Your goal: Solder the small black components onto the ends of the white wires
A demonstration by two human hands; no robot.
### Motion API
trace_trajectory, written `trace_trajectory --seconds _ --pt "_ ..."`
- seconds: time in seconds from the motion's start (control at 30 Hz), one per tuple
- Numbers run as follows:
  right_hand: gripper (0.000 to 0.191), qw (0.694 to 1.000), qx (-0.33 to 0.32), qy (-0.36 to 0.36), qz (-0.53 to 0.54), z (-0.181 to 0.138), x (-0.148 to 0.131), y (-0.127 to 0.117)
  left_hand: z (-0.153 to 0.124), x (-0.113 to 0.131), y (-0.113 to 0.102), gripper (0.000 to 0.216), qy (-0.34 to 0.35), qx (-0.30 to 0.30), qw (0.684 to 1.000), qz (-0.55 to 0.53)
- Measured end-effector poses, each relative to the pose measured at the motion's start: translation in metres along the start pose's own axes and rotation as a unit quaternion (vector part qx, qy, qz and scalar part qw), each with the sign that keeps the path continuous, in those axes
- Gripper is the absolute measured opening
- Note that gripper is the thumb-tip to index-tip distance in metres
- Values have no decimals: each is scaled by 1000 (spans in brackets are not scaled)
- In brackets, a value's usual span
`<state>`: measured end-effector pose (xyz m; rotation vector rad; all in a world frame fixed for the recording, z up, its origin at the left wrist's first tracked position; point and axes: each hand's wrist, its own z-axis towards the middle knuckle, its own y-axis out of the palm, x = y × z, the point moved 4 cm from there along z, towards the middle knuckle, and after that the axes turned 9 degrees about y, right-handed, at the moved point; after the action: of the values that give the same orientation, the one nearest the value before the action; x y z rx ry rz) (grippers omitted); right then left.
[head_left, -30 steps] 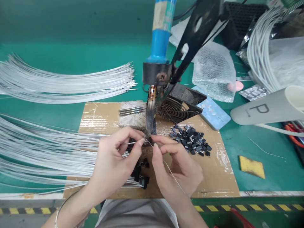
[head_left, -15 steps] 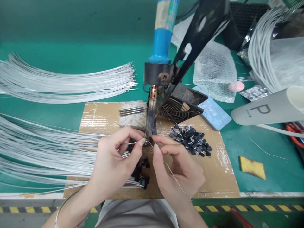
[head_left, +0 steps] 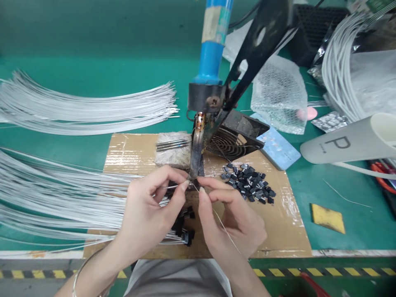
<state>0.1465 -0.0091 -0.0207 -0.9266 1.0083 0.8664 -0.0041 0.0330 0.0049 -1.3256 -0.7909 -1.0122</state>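
Note:
A blue-handled soldering iron (head_left: 211, 60) hangs tip-down in a black metal stand (head_left: 252, 57). Right under its tip (head_left: 195, 163), my left hand (head_left: 153, 210) pinches a white wire (head_left: 169, 187) between thumb and fingers. From the other side my right hand (head_left: 235, 218) is closed on a thin strand of solder wire (head_left: 227, 234), its end meeting the work at the tip. The joint itself is small and partly covered by fingertips. Below my left hand lie black connectors (head_left: 186, 238) on the ends of white wires (head_left: 62, 202).
Loose black parts (head_left: 249, 183) are heaped on the cardboard (head_left: 287, 222). Behind stand a small fan (head_left: 235, 140) and a white pad with metal rods (head_left: 171, 144). More wires (head_left: 93, 107) lie back left. To the right are a white cup (head_left: 346, 142) and a yellow sponge (head_left: 328, 218).
Both hands hold nearly the same place and grip. The view has shifted very slightly; otherwise little differs.

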Motion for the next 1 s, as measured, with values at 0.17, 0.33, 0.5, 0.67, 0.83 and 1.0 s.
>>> trace_trajectory --seconds 0.17,0.33,0.5,0.67,0.83,1.0 --pt "18 1000 -3 1 2 0 0 -1 1 0 1 15 0 4 1000 4" --pt "18 1000 -2 5 1 1 -1 -1 2 0 1 12 -16 -1 1000 -7" --pt "18 1000 -2 6 2 1 0 0 3 -1 3 11 -22 -5 1000 -9" --pt "20 1000 5 -3 5 1 0 0 2 0 2 13 -18 -4 1000 -10" --pt "20 1000 4 -14 1 1 -2 0 2 1 2 13 -12 -2 1000 -3" --pt "20 1000 10 -25 -1 1 -4 0 2 0 2 13 -10 2 1000 -10"
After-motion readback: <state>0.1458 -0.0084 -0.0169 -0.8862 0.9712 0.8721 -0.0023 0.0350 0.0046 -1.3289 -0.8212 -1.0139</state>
